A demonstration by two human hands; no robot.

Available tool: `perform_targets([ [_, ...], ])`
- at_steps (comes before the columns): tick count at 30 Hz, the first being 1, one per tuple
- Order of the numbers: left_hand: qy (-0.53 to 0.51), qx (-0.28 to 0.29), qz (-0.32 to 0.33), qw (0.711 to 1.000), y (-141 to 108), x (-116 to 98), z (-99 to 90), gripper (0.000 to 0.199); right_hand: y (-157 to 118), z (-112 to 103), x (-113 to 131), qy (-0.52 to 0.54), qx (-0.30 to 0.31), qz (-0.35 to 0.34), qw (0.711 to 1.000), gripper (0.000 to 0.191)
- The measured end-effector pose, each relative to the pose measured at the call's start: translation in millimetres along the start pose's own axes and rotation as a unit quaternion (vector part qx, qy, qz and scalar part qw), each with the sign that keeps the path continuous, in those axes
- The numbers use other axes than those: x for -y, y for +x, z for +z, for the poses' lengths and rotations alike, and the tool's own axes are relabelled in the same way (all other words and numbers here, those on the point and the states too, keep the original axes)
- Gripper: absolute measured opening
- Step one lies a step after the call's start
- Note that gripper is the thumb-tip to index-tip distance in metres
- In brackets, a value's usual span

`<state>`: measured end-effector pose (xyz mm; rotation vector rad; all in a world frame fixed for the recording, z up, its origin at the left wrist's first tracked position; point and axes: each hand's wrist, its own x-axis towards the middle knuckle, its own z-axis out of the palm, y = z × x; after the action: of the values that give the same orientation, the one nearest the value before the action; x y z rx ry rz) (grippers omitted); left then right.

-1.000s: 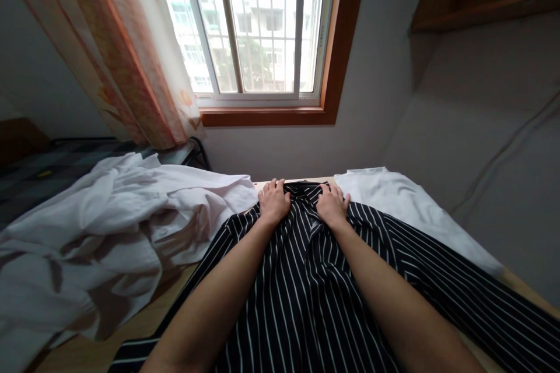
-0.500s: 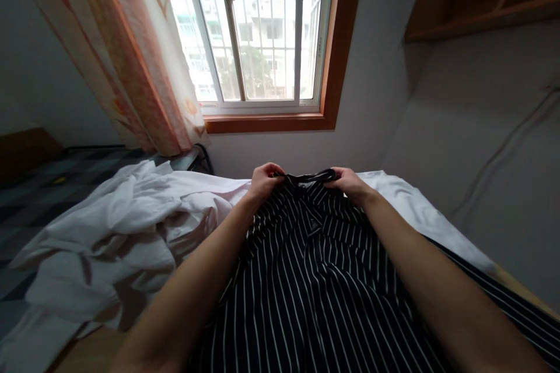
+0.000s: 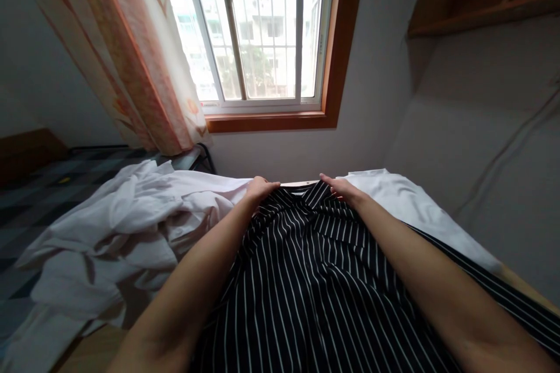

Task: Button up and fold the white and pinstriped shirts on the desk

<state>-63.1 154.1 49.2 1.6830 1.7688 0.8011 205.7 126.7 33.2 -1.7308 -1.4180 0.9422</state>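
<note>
A black shirt with white stripes (image 3: 301, 280) lies spread in front of me, its collar at the far end. My left hand (image 3: 261, 187) is at the left side of the collar, thumb pointing right and its other fingers mostly hidden against the cloth. At the collar's right side, my right hand (image 3: 343, 187) rests on the fabric with its fingers apart. One striped sleeve (image 3: 485, 282) stretches out to the lower right, beyond my right forearm.
Crumpled white clothes (image 3: 131, 227) are heaped at the left, beside a bed with a checked cover (image 3: 26, 204). Another white garment (image 3: 394, 198) lies at the right, near the wall. Behind are a window (image 3: 262, 41), a patterned curtain (image 3: 131, 58) and a wooden shelf (image 3: 481, 17).
The collar, lifted between my hands before, now lies lower and flatter. My right hand has let go and spread its fingers; my left hand has lowered slightly, its thumb extended.
</note>
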Motion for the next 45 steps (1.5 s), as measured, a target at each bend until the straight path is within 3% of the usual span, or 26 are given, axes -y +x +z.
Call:
perform_targets([
  [5,0.042,-0.026,0.014,0.999,7.8,1.1,1.5,0.009,19.8,12.9,2.6,-0.065,-0.080,-0.025,0.994,0.019],
  [8,0.028,-0.034,0.073,0.996,9.3,0.4,4.0,0.010,25.6,11.5,-3.5,-0.072,-0.109,-0.064,0.989,0.013],
  [12,0.039,-0.057,0.155,0.986,3.1,-0.3,11.0,0.012,21.7,11.0,-17.5,-0.094,-0.157,-0.090,0.979,0.019],
  [15,0.156,-0.084,0.209,0.962,-3.7,-1.8,19.0,0.016,12.9,17.9,-25.3,-0.136,-0.202,-0.102,0.965,0.023],
  [18,0.305,-0.108,0.208,0.923,-10.6,-7.2,24.6,0.028,3.4,25.5,-24.5,-0.177,-0.230,-0.127,0.949,0.028],
  [21,0.357,-0.158,0.222,0.894,-28.4,-17.1,25.0,0.030,-11.5,27.5,-13.6,-0.216,-0.232,-0.176,0.932,0.032],
  [23,0.345,-0.143,0.274,0.886,-53.1,-23.0,22.5,0.025,-32.7,25.6,-4.0,-0.260,-0.212,-0.234,0.913,0.029],
  [26,0.314,-0.023,0.341,0.886,-108.8,-24.0,15.9,0.022,-88.9,19.4,3.0,-0.305,-0.096,-0.332,0.887,0.021],
  [29,0.282,0.090,0.335,0.895,-169.7,-14.0,7.8,0.026,-161.1,11.3,-6.6,-0.289,0.030,-0.365,0.885,0.031],
  [31,0.257,0.124,0.318,0.904,-201.9,-4.8,3.2,0.028,-202.7,7.3,-20.1,-0.270,0.089,-0.363,0.887,0.034],
  [33,0.240,0.142,0.298,0.913,-223.5,3.4,1.0,0.028,-231.2,6.3,-34.2,-0.263,0.123,-0.352,0.890,0.026],
  [35,0.230,0.157,0.276,0.920,-235.6,8.9,1.6,0.019,-246.3,8.3,-45.0,-0.269,0.131,-0.342,0.891,0.011],
  [37,0.222,0.166,0.262,0.925,-241.6,11.7,4.2,0.005,-252.5,10.6,-50.5,-0.271,0.127,-0.333,0.894,0.013],
  [39,0.209,0.168,0.261,0.927,-244.8,12.4,6.1,0.006,-254.9,9.1,-50.6,-0.252,0.130,-0.325,0.902,0.015],
  [45,0.063,0.190,0.283,0.938,-247.4,8.5,-12.0,0.010,-260.3,-30.6,-37.5,-0.096,0.147,-0.300,0.938,0.009],
])
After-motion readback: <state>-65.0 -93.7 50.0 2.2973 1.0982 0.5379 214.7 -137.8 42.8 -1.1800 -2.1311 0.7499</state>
